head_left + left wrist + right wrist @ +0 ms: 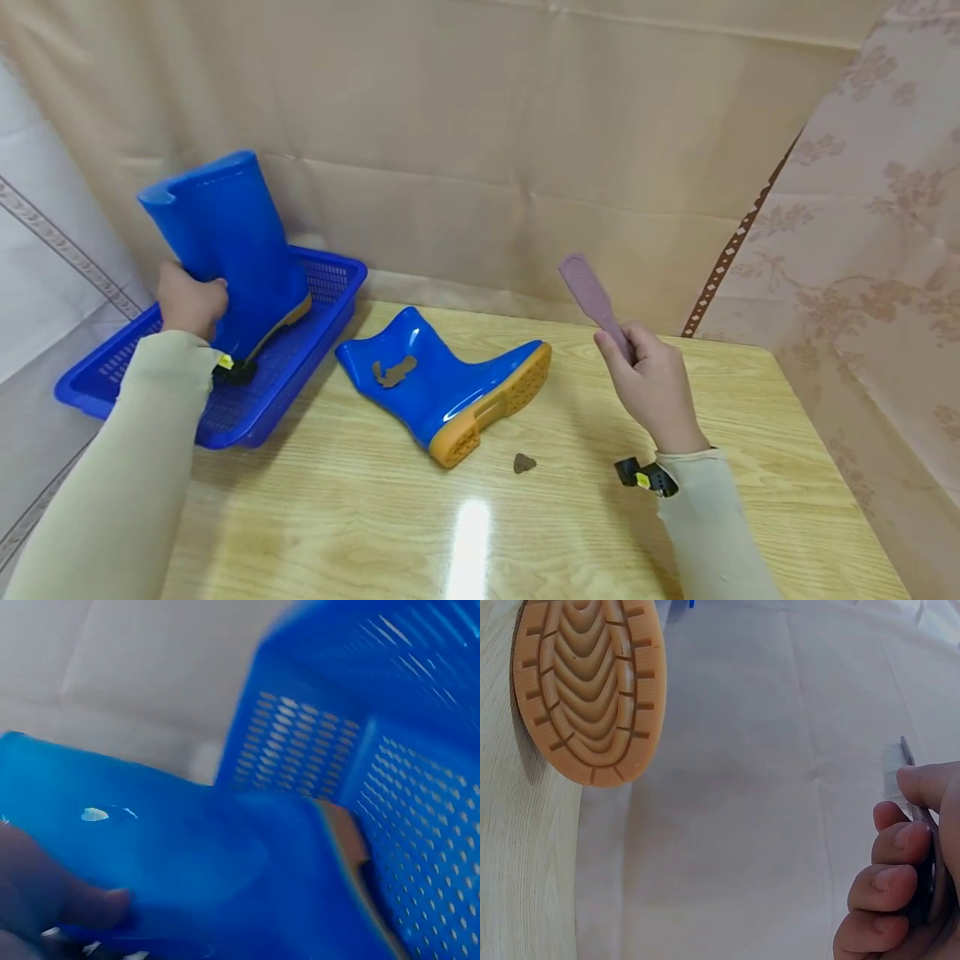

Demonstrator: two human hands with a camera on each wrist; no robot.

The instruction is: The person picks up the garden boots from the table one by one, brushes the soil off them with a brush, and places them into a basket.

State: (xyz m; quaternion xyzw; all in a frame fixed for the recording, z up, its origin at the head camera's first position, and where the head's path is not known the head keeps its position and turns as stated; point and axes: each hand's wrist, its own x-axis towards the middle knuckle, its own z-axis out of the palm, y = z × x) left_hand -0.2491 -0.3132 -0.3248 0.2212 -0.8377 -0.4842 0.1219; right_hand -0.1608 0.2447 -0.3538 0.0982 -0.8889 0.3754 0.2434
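A tall blue rubber boot (236, 225) stands slightly tilted in the blue plastic basket (300, 387), its opening upward. My left hand (191, 302) grips it by the shaft; the left wrist view has the thumb pressed along the blue boot (180, 847). Whether its sole touches the basket's bottom is unclear. My right hand (652, 387) holds a mauve brush (588, 292) by its handle above the table, and pale bristles (893, 769) show in the right wrist view. Between the hands, a second blue boot (442, 392) lies on its side, a brown patch (395, 372) on its shaft.
A small brown piece (524, 462) lies on the wooden table (360, 525) in front of the second boot's tan sole (495, 404). Beige cloth (450, 167) hangs behind the table, and a flowered cloth (885, 208) is on the right.
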